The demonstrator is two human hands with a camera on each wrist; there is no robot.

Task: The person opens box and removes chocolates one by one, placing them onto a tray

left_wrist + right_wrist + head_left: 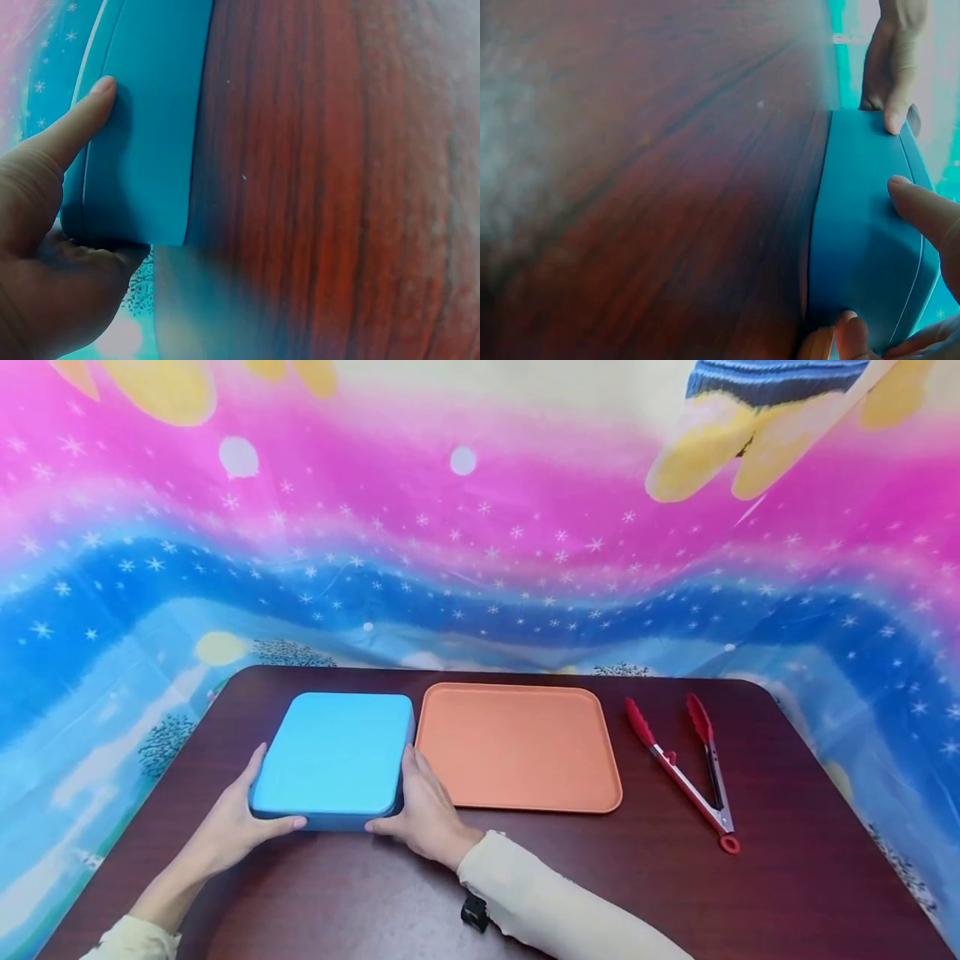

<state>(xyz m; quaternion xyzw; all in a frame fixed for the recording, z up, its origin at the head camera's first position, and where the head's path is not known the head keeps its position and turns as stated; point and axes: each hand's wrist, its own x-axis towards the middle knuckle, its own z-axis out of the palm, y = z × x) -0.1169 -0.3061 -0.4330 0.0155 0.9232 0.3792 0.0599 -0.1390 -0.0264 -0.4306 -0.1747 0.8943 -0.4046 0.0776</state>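
A blue rectangular lidded box (333,752), like a lunch box, is on the left part of the table, its light blue lid facing up. My left hand (236,818) grips its left side, thumb across the front wall. On the opposite side my right hand (431,806) holds it with the thumb on the front too. In the left wrist view the left thumb (86,112) presses the box wall (154,142) just below the lid seam. The right wrist view has both hands on the box (862,202). Fingers behind its sides are partly hidden.
Immediately right of the box lies an orange tray (517,747), close to my right hand. Farther right, red-tipped tongs (693,785) rest spread on the dark wooden table (360,893). A patterned cloth (480,543) hangs behind the table and along its sides.
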